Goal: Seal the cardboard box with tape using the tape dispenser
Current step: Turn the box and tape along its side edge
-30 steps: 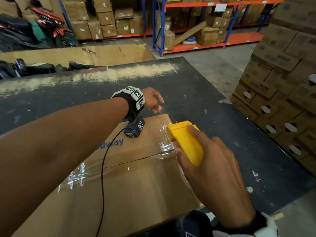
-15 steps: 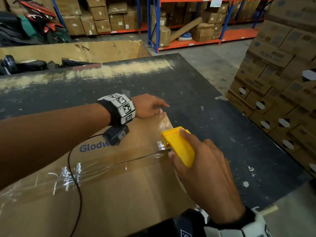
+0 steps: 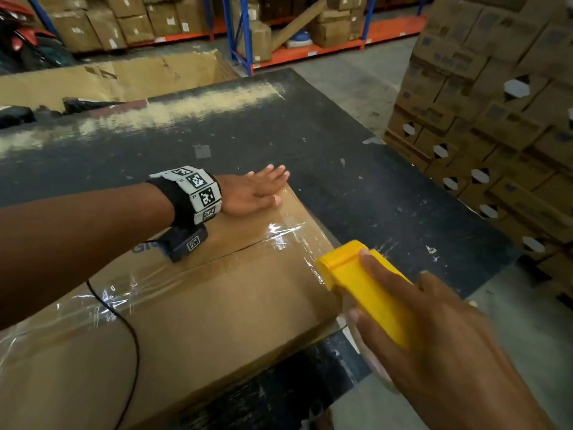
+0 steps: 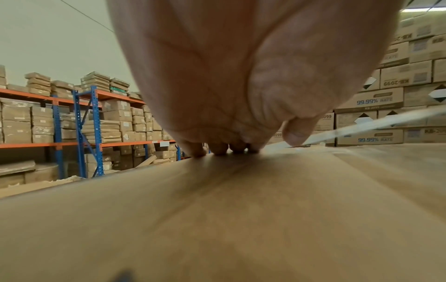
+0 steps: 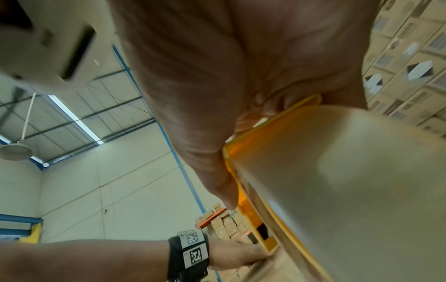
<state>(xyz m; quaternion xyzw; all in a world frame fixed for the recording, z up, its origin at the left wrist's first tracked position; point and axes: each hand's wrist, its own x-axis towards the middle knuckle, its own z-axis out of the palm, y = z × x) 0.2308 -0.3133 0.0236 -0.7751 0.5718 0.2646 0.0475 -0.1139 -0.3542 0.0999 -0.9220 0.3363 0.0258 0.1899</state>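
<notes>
A brown cardboard box (image 3: 192,318) lies on the dark table (image 3: 366,187), its closed flaps meeting in a seam covered by clear tape (image 3: 279,234). My left hand (image 3: 257,190) lies flat with straight fingers on the box's far right corner; in the left wrist view its fingertips (image 4: 217,147) press the cardboard (image 4: 241,219). My right hand (image 3: 434,330) grips the yellow tape dispenser (image 3: 366,287) just past the box's right edge, beside the seam's end. The right wrist view shows the dispenser (image 5: 251,194) and its tape roll (image 5: 350,181) close up.
Stacked cartons (image 3: 496,119) stand to the right of the table. Blue and orange shelving (image 3: 242,32) with boxes runs along the back. An open large carton (image 3: 124,79) sits behind the table's far edge. A black cable (image 3: 130,342) trails across the box top.
My right hand has drawn the dispenser along the seam and off the box's right edge. My left hand has uncurled and now lies flat on the far corner.
</notes>
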